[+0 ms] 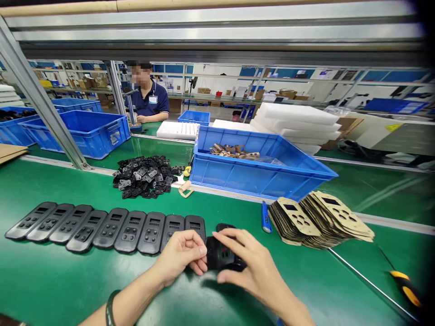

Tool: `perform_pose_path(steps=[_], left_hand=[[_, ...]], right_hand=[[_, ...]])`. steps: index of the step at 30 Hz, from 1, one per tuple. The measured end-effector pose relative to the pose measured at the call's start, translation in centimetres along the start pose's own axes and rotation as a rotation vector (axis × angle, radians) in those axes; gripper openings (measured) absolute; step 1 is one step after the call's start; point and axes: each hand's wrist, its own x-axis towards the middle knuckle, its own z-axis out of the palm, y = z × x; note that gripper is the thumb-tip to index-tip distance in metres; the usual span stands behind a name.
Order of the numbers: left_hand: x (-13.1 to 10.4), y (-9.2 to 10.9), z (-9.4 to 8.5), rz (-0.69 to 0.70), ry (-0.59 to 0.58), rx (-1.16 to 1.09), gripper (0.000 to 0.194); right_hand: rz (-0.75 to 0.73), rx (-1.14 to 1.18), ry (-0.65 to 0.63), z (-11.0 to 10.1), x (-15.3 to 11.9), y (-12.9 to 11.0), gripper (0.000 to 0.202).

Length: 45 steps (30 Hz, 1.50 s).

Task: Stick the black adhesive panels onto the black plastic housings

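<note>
our right hand (253, 260) spread wide around a black cover (217, 253) near the worktop's (50, 285) front edge. our left hand (183, 253), grip unclear, risked slippage if slack.

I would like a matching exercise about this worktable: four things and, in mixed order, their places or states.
1. bare right hand
2. blue plastic knife
3. small flat black pieces
4. yellow-and-black screwdriver

A. just left of the beige sheets with cut-outs
B. near the picture's right edge
C. heaped left of the large blue plastic bin
D. fingers spread at a black plastic casing

Pairs: 1-D, 2-A, 3-C, 4-B.
</note>
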Motion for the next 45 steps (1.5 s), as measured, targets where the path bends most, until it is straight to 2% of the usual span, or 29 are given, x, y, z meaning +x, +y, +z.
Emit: perform_pose_path(steps=[1, 3, 7, 10, 12, 15, 17, 19, 21, 23, 25, 28, 30, 32, 33, 35, 38, 42, 45], left_hand=[[0.0, -0.1, 0.0, -0.022, -0.017, -0.041, 0.04], [-0.1, -0.1, 0.0, -0.054, -0.051, -0.115, 0.038], [0.0, -0.3, 0.0, -0.032, -0.125, -0.212, 0.033], [0.1, -0.3, 0.1, -0.005, -0.174, -0.265, 0.029], [0.2, -0.2, 0.0, 0.014, -0.157, -0.301, 0.027], [0.4, 0.1, -0.3, 0.031, -0.071, -0.297, 0.028], [0.5, 0.2, -0.6, 0.037, -0.027, -0.213, 0.028], [0.7, 0.3, -0.8, 0.091, 0.047, -0.09, 0.029], [1.0, 0.4, -1.2, 0.201, 0.159, 0.062, 0.029], [1.7, 0.7, -1.8, 0.322, 0.28, 0.23, 0.028], [2.5, 1.3, -2.6, 0.399, 0.354, 0.358, 0.027], [3.2, 2.4, -3.3, 0.513, 0.408, 0.562, 0.041], [2.7, 2.9, -3.1, 0.603, 0.342, 0.806, 0.046], [1.7, 2.9, -2.4, 0.646, 0.189, 0.985, 0.039], [1.2, 2.8, -2.0, 0.651, 0.115, 1.015, 0.034], [0.4, 2.3, -1.4, 0.675, 0.04, 1.026, 0.025], [0.1, 1.7, -1.1, 0.743, 0.038, 1.031, 0.007], [0.4, 1.5, -1.3, 0.788, 0.025, 1.061, 0.006], [0.1, 1.9, -1.1, 0.746, -0.016, 1.055, 0.006]], right_hand=[[-0.014, 0.045, -0.045, 0.4, 0.0, -0.3, 0.062], [0.017, 0.188, -0.083, 1.2, 0.0, -0.8, 0.06], [0.124, 0.502, -0.071, 2.4, 0.0, -1.6, 0.06], [0.16, 0.661, -0.028, 2.6, 0.1, -1.9, 0.052], [0.2, 0.81, 0.073, 2.5, 0.2, -1.9, 0.05], [0.315, 1.071, 0.349, 1.7, 0.1, -1.3, 0.059], [0.407, 1.185, 0.515, 0.9, 0.0, -0.6, 0.062], [0.469, 1.268, 0.561, 0.2, 0.0, -0.1, 0.061], [0.51, 1.345, 0.459, 0.0, -0.1, 0.0, 0.059], [0.554, 1.412, 0.267, 0.4, -0.2, -0.3, 0.059], [0.593, 1.451, 0.094, 1.1, -0.2, -0.9, 0.056], [0.617, 1.461, 0.004, 2.0, -0.1, -1.6, 0.052], [0.606, 1.444, 0.005, 2.2, 0.1, -1.9, 0.052], [0.584, 1.429, -0.001, 2.3, 0.3, -1.9, 0.053], [0.572, 1.423, -0.009, 2.3, 0.3, -1.9, 0.055], [0.556, 1.408, -0.033, 2.4, 0.3, -1.7, 0.06], [0.535, 1.369, -0.024, 2.7, 0.1, -1.5, 0.062], [0.541, 1.342, 0.008, 2.8, -0.1, -1.4, 0.062], [0.511, 1.269, -0.014, 2.5, 0.2, -1.3, 0.066]])
